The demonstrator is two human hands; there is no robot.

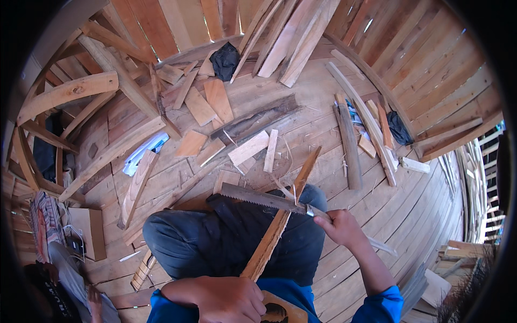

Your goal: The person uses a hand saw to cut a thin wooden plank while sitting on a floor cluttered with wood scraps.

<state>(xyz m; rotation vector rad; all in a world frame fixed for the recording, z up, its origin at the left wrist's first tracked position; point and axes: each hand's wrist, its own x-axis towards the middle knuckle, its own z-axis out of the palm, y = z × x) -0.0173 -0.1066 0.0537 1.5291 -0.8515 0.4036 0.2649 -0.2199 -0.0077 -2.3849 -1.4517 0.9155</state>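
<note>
In my right hand (340, 227), closed round its handle, is a handsaw (258, 198). Its toothed blade points left and lies across a long, rough-edged wooden strip (272, 239). That strip slants over my lap, from close to my body up to beyond my right knee. My left hand (229, 299) is closed at the strip's near end, its fingers partly hidden. A thin pale shaving (284, 188) curls up beside the strip where the blade crosses it.
Wood offcuts (250, 148) and a hollowed dark slab (258, 116) lie ahead on the plank floor. Long boards (307, 43) lean at the far wall. A wooden frame (118, 81) stands left, a cardboard box (89, 234) below it. Another person's hand (95, 304) shows lower left.
</note>
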